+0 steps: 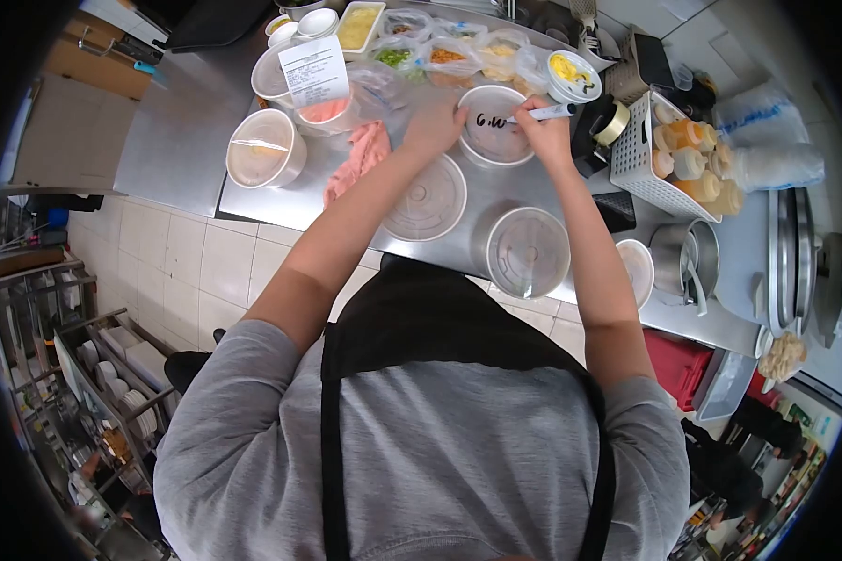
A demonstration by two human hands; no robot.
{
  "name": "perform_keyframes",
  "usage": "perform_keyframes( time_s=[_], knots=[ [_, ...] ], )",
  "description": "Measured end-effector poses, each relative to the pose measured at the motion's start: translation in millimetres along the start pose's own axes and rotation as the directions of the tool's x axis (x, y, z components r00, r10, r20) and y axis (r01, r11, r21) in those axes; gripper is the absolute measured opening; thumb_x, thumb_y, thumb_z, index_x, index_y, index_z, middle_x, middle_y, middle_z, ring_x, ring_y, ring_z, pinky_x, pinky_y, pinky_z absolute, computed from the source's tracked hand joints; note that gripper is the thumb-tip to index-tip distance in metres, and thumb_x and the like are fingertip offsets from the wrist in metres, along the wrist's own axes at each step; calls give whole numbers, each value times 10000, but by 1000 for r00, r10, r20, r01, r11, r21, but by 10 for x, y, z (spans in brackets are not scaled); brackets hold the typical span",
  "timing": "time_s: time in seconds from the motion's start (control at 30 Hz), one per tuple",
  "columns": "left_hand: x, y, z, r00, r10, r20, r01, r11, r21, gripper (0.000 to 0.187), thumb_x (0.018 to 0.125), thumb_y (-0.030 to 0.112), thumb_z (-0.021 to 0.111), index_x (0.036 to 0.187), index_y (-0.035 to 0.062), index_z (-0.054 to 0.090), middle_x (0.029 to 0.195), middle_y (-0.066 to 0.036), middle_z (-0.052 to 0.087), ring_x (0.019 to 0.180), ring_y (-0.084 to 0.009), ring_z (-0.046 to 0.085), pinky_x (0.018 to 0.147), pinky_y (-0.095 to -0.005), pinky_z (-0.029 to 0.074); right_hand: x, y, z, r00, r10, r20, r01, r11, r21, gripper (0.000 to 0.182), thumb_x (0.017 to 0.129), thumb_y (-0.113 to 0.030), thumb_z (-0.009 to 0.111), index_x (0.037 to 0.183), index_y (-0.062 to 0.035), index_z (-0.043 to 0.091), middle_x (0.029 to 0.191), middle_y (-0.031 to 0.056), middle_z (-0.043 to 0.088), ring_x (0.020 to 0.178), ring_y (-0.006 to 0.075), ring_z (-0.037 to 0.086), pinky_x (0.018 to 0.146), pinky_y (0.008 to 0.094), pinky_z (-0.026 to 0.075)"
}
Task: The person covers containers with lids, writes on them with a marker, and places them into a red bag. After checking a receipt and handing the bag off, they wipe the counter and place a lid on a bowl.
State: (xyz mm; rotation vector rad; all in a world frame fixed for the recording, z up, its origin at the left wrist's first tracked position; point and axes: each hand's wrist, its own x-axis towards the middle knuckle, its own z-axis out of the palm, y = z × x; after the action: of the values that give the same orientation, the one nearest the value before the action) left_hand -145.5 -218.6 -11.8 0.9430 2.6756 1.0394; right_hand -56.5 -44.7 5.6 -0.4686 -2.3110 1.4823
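Note:
My right hand (544, 129) is closed round a marker (554, 111), its tip over the lid of a round container (496, 140) that bears black handwriting. At that container's left edge is my left hand (434, 124), slightly blurred, its fingertips near or on the rim; its grip is unclear. Below my left forearm lies a round lidded container (428, 198), with another (528, 252) to its right near the counter's front edge. A pink cloth (358, 159) lies left of my left wrist.
A printed receipt (314, 73) stands among tubs at the back left. Bags of chopped food (447, 56) line the back. To the right are a white basket (660, 159) of bottles and a metal pot (685, 257). Another lidded tub (266, 150) sits at left.

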Motion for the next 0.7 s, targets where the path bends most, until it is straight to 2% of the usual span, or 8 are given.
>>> perform_keyframes(
  time_s=[0.07, 0.2, 0.27, 0.37, 0.7],
  knots=[
    [0, -19, 15, 1000, 10, -6, -10, 1000, 5, 356, 835, 331, 459, 1032, 41, 521, 870, -219, 606, 823, -371, 578, 731, -449, 441, 8, -2, -42, 1000, 2, 26, 1, 994, -113, 168, 688, -192, 598, 671, -25, 593, 541, 50, 572, 501, 130, 551, 488, 275, 416],
    [4, -22, 19, 999, 29, -19, -30, 1000, -10, 354, 835, 322, 458, 1040, 40, 515, 869, -219, 606, 819, -373, 577, 733, -450, 440, 10, 32, -52, 1000, -5, 12, 7, 991, -133, 156, 685, -188, 598, 681, -32, 598, 542, 57, 576, 508, 137, 562, 493, 278, 420],
    [8, -35, 32, 999, 30, -21, -30, 1000, -6, 352, 835, 319, 456, 1038, 38, 515, 869, -219, 606, 818, -374, 577, 733, -450, 440, 16, 33, -62, 998, -22, -52, 19, 998, -65, 152, 685, -190, 594, 687, -39, 600, 545, 68, 579, 510, 149, 568, 492, 283, 422],
    [0, -15, 12, 1000, 21, -11, -21, 1000, -8, 350, 835, 316, 454, 1036, 35, 516, 870, -218, 606, 819, -374, 576, 734, -451, 440, 41, 89, -65, 997, -61, -55, 53, 989, -137, 152, 686, -194, 591, 690, -42, 600, 550, 73, 582, 509, 158, 567, 496, 286, 423],
    [2, -19, 30, 1000, 2, -12, -2, 1000, -11, 354, 840, 327, 446, 1033, 37, 512, 858, -222, 606, 817, -374, 578, 725, -455, 441, 53, 125, -80, 998, -62, -23, 58, 988, -141, 164, 682, -200, 592, 704, -38, 597, 554, 81, 571, 497, 165, 550, 499, 291, 420]
  ],
)
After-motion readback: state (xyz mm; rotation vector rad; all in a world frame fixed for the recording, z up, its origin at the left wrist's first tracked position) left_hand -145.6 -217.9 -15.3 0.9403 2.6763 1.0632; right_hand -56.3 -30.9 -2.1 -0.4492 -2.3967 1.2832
